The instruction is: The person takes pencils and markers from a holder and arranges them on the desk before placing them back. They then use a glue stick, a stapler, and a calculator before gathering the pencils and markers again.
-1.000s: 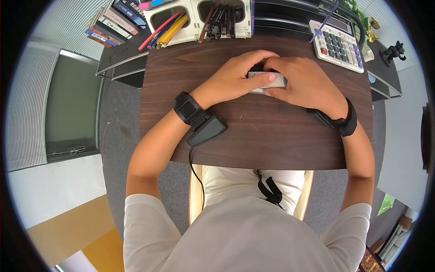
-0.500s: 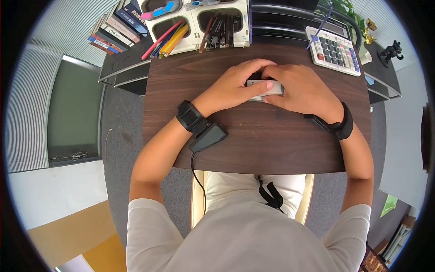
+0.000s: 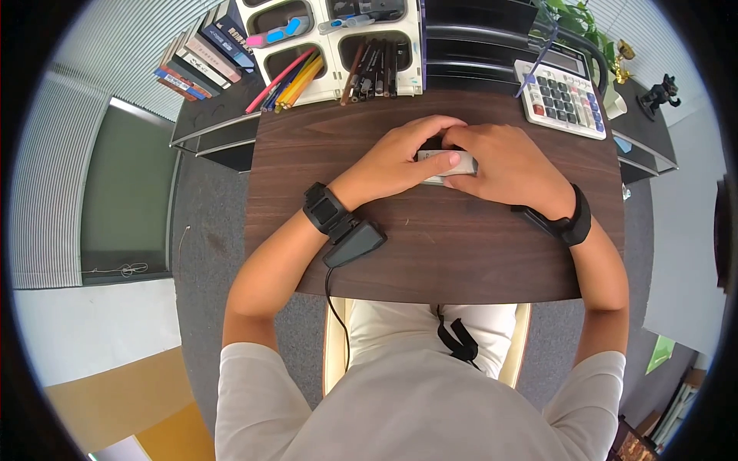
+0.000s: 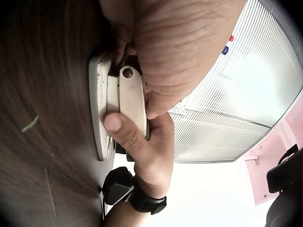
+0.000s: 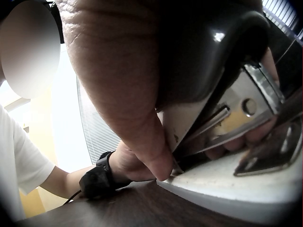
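Observation:
A stapler (image 3: 467,165) with a pale body and base stands on the brown desk, partly hidden by both hands. My left hand (image 3: 393,163) grips it from the left, its thumb along the near side and its fingers curled round the far side. From the right, my right hand (image 3: 516,165) holds the front end. Its thumb (image 4: 124,130) lies by the base in the left wrist view. In the right wrist view, a gap shows between the metal magazine (image 5: 248,107) and the white base (image 5: 213,187) with its metal anvil plate (image 5: 270,153).
A white organizer (image 3: 332,69) with pencils and pens stands at the back of the desk (image 3: 430,253). A calculator (image 3: 561,104) lies at the back right. Books (image 3: 204,54) stand at the far left. A cabled black device (image 3: 355,244) sits at the left wrist.
The head view has shifted, so the desk and hands appear lower and more of the organizer shows. Both hands stay round the stapler with little visible change.

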### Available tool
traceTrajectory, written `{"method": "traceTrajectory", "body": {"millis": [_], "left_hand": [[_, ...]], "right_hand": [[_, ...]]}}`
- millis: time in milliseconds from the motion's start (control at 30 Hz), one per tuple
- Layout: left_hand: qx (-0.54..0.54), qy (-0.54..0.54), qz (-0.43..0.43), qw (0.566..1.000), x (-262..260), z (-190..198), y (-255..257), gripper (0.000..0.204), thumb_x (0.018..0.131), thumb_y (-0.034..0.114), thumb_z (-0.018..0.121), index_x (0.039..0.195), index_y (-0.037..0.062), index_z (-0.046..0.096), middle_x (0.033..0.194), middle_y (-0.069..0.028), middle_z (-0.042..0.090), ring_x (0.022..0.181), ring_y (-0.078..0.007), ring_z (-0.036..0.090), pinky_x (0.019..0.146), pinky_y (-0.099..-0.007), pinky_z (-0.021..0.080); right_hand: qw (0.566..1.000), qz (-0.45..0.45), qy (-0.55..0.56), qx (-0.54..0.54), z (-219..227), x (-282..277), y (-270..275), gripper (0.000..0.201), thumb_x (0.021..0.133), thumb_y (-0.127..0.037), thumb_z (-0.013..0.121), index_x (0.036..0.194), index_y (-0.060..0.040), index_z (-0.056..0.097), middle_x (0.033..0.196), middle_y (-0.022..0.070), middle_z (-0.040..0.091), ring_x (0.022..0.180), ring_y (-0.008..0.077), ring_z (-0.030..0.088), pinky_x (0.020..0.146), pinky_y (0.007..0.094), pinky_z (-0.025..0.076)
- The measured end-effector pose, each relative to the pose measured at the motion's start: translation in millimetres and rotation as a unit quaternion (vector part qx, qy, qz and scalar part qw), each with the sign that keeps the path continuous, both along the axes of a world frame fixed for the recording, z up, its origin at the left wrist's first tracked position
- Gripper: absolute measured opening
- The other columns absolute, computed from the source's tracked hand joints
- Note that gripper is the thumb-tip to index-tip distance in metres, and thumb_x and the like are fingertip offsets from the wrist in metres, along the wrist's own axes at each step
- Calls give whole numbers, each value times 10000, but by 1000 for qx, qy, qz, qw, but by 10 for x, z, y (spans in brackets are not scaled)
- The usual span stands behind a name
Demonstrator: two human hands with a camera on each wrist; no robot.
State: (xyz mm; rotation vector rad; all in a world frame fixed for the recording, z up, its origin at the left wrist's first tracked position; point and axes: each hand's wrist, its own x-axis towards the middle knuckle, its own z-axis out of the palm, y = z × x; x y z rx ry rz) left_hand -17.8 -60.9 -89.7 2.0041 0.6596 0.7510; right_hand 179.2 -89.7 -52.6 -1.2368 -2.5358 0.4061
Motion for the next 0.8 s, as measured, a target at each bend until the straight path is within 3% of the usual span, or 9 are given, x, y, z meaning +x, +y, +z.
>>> {"method": "traceTrajectory", "body": {"millis": [100,433,800], "left_hand": [[-31,33,-18,999,-19,57,-5,498,939,346,574,1327,46,481,1267,-127,567,1193,-238,521,1019,-351,382],[-26,32,-21,999,-21,46,-3,492,941,334,575,1326,43,481,1264,-126,568,1194,-232,518,1018,-349,379],[-25,34,-17,999,-23,54,-5,491,940,333,578,1323,41,482,1266,-124,568,1187,-229,523,1012,-345,384]], "right_hand": [[1000,-4,0,-3,14,-1,-5,352,741,-275,725,958,-13,632,825,161,670,777,356,645,701,432,507],[1000,-7,10,-29,27,-6,-9,358,706,-218,761,972,-43,595,850,174,655,794,385,618,675,449,484],[1000,-3,1,-12,29,-6,-9,341,739,-263,723,960,-21,629,816,160,670,768,358,645,699,433,507]]}}
